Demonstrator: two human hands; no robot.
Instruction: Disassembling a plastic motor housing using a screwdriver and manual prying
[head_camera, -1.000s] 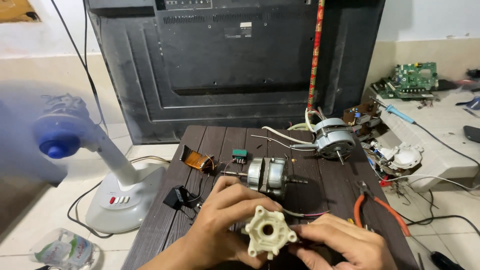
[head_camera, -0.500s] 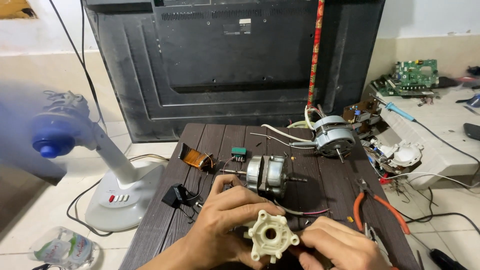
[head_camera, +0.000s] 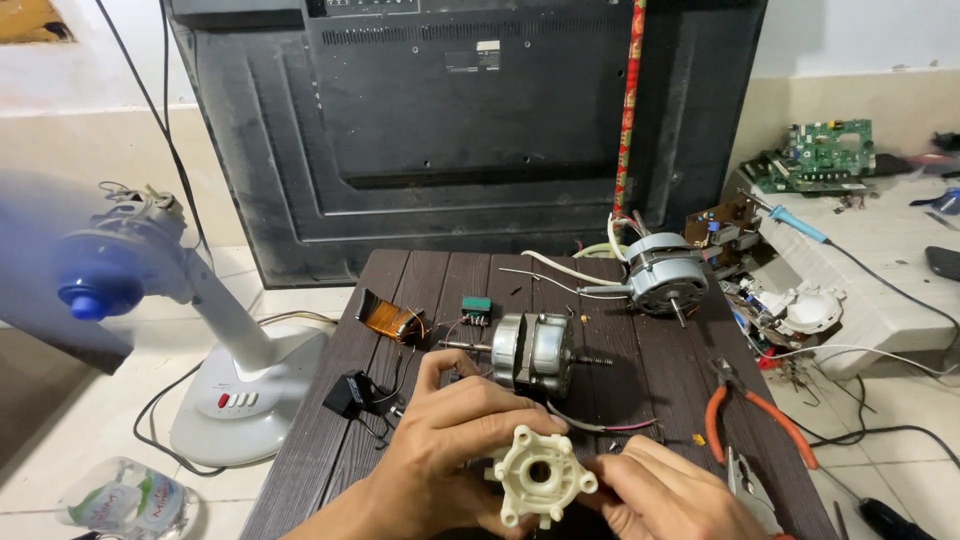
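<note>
Both my hands hold a cream plastic hub (head_camera: 541, 478) with rounded lobes and a centre hole, low over a dark wooden table (head_camera: 420, 280). My left hand (head_camera: 440, 450) wraps its left side and back. My right hand (head_camera: 660, 495) pinches its right edge. Just beyond my fingers lies a silver fan motor (head_camera: 533, 352) with a shaft out each end and thin wires trailing. A second grey motor (head_camera: 661, 272) with white leads lies farther back right.
Orange-handled pliers (head_camera: 755, 420) lie at the table's right edge. A copper coil (head_camera: 388, 320), a small green part (head_camera: 475, 307) and a black capacitor (head_camera: 351, 393) sit left. A running standing fan (head_camera: 150, 300) stands on the floor left, a black television back (head_camera: 460, 110) behind, circuit boards (head_camera: 820, 155) right.
The view has tilted slightly, so the table objects sit a little lower in frame. My hands keep holding the plastic hub, which has turned slightly.
</note>
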